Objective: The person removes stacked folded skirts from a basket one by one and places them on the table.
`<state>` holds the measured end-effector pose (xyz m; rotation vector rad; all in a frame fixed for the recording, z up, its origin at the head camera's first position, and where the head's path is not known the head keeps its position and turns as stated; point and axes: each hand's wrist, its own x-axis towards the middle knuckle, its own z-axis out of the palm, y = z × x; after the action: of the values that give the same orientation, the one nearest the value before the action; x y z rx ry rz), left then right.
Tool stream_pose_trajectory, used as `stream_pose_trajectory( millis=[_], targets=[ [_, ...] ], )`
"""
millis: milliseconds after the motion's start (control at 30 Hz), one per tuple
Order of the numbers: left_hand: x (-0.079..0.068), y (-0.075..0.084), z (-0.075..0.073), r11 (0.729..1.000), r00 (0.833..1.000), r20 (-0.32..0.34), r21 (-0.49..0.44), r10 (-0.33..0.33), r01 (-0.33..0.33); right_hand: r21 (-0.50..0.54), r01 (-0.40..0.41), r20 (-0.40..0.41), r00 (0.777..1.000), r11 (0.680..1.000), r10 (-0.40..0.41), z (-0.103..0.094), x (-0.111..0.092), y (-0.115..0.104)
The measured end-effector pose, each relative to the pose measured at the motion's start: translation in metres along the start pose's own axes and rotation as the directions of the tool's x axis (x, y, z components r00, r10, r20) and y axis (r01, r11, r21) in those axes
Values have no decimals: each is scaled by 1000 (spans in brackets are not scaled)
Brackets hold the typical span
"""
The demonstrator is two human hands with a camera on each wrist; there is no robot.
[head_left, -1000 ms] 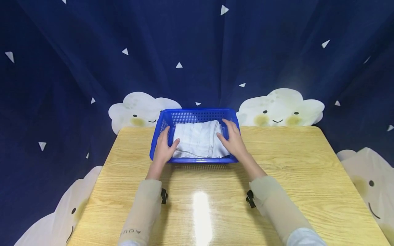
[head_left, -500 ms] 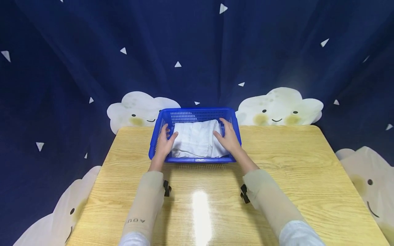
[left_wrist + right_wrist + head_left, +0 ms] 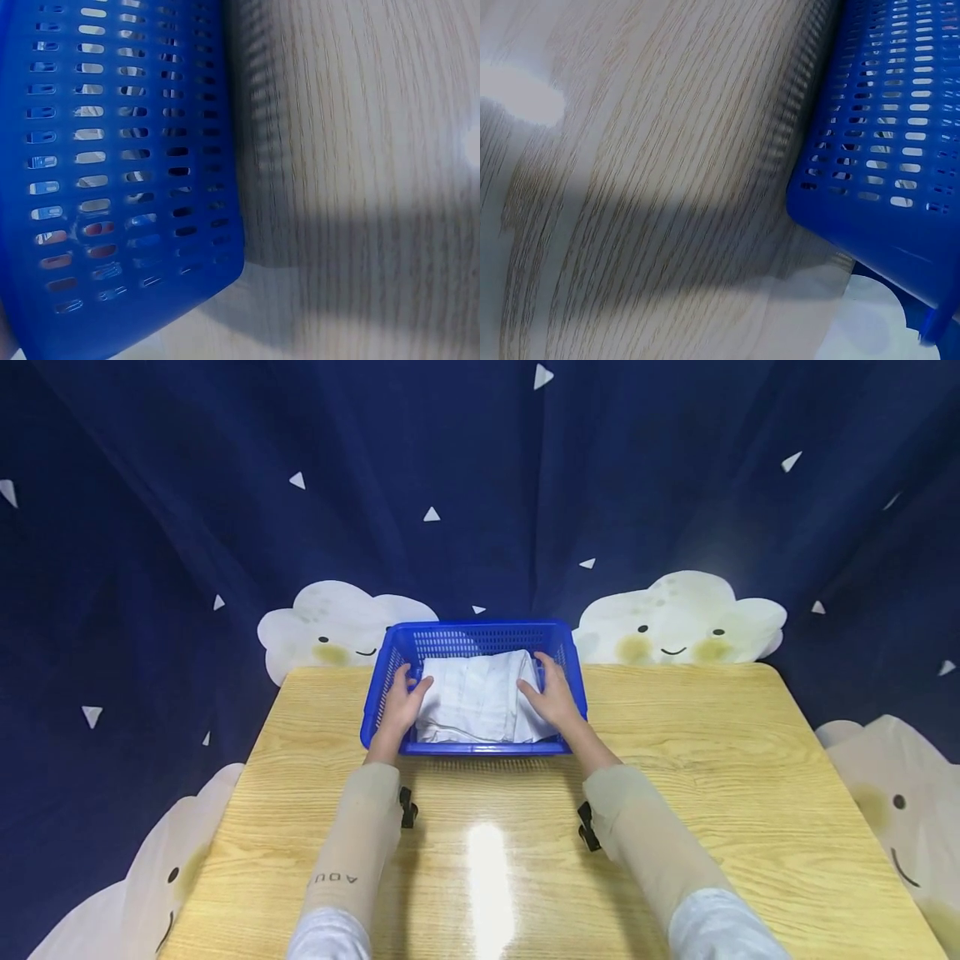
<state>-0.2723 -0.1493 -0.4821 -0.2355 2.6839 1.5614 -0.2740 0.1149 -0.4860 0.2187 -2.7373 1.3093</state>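
A folded white cloth point(image 3: 472, 697) lies inside a blue plastic basket point(image 3: 487, 749) with slotted walls. My left hand point(image 3: 400, 703) reaches over the basket's near left corner, its thumb at the cloth's left edge and its fingers spread away from the thumb, down inside the wall. On the opposite side my right hand point(image 3: 557, 697) reaches in, thumb over the cloth's right part, fingers extended along the basket's right inner side. Both wrist views show mostly the slotted outside of the basket point(image 3: 135, 322), with white glimpsed through the holes; the fingertips are partly hidden there.
The basket stands near the far edge of a wooden table point(image 3: 720, 760). Behind it hangs a dark blue curtain point(image 3: 480, 485) printed with white triangles and smiling clouds. A black wrist strap mount point(image 3: 588, 827) shows beside the right sleeve.
Both hands have moved slightly inward and farther into the basket around the cloth's ends. The left fingers bend more than before. The cloth and basket stay in place on the table.
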Motion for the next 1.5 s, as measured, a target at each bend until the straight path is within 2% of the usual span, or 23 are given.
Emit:
stream_pose_trajectory(
  millis=[167, 567, 833, 967, 1167, 1400, 1500],
  targets=[
    [1, -2, -2, 999, 998, 41, -8, -53, 53, 15, -30, 9, 1000, 999, 30, 4, 0, 1],
    [8, -6, -1, 992, 988, 107, -49, -107, 113, -18, -132, 82, 988, 991, 133, 12, 0, 6],
    [8, -6, 1, 987, 982, 140, -71, -131, 141, -29, -136, 127, 982, 990, 139, 16, 2, 12],
    [8, -8, 1, 982, 973, 175, -89, -150, 168, -28, -154, 157, 975, 988, 157, 17, 2, 13],
    [11, -10, 2, 975, 966, 196, -108, -168, 192, -41, -185, 211, 959, 982, 190, 17, 3, 13],
    [10, -8, 2, 970, 949, 245, -91, -198, 226, -40, -242, 324, 914, 969, 242, 12, 1, 4],
    [10, -9, 2, 970, 946, 256, -90, -198, 227, -41, -243, 344, 907, 969, 242, 12, 0, 3]
  ],
)
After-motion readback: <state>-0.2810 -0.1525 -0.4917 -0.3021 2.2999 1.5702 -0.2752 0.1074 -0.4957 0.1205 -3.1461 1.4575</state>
